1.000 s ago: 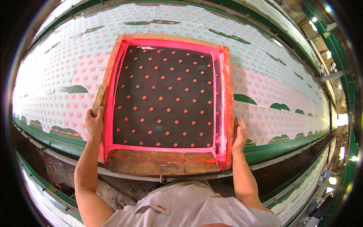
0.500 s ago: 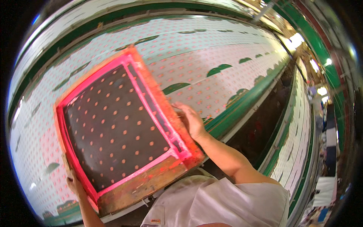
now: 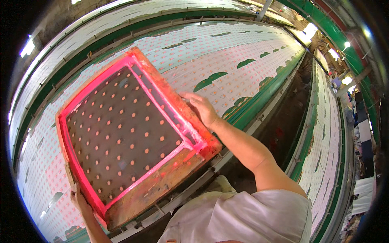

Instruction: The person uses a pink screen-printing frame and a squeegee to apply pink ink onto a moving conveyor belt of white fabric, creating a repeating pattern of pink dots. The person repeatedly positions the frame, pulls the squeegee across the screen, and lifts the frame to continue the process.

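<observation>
I hold a large screen-printing frame [image 3: 121, 133] with both hands. Its wooden border is stained orange and bright pink, and its dark mesh carries rows of small pale orange dots. At the lower left side, my left hand [image 3: 82, 201] is closed on the frame's edge. My right hand [image 3: 204, 110] grips the opposite edge, its fingers partly hidden by the wood. The frame slants over a long printing table covered with pale fabric [image 3: 239, 48] bearing small pink and orange motifs. Whether its underside touches the fabric cannot be told.
Green edges with a metal rail [image 3: 259, 121] border the table in front of me. A dark aisle [image 3: 279, 129] runs along its right. Another fabric-covered table [image 3: 324, 150] stands beyond the aisle, and further long tables [image 3: 101, 30] lie at the far side. Cloth piles [image 3: 363, 186] line the far right.
My view has shifted, showing more of the far tables and wall. Both hands keep their grip, and the frame has moved left along the fabric, uncovering more of it on the right.
</observation>
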The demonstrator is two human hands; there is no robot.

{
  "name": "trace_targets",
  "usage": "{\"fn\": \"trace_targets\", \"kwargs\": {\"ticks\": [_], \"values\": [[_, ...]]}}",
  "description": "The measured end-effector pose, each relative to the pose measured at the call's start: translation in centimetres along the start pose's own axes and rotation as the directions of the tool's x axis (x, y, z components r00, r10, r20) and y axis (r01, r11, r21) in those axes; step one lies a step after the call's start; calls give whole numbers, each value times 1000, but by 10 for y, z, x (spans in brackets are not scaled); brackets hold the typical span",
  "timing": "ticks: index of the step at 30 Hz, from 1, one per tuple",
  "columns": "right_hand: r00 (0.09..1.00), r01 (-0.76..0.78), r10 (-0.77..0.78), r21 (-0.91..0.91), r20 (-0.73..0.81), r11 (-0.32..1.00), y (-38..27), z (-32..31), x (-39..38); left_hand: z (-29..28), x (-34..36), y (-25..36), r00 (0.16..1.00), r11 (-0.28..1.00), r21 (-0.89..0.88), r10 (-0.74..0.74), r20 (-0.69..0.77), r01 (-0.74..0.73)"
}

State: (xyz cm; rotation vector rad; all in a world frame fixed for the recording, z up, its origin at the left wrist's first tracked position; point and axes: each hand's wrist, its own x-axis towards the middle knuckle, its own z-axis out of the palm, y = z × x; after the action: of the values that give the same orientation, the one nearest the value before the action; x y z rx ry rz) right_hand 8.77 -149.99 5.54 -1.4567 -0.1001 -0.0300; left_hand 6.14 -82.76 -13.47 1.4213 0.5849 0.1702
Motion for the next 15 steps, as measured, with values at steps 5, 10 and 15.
{"fn": "trace_targets", "kwargs": {"ticks": [5, 10, 15], "values": [[998, -56, 58, -78, 29, 995, 7, 0, 8, 5, -7, 10, 986, 987, 73, 150, -70, -145], [998, -52, 44, -211, -40, 976, 11, 12, 17, 2, -3, -2, 964, 966, 134, 236, -119, -220], [992, -44, 16, -223, -126, 974, 23, 18, 13, 16, -8, -3, 940, 940, 301, 241, -241, -164]]}}
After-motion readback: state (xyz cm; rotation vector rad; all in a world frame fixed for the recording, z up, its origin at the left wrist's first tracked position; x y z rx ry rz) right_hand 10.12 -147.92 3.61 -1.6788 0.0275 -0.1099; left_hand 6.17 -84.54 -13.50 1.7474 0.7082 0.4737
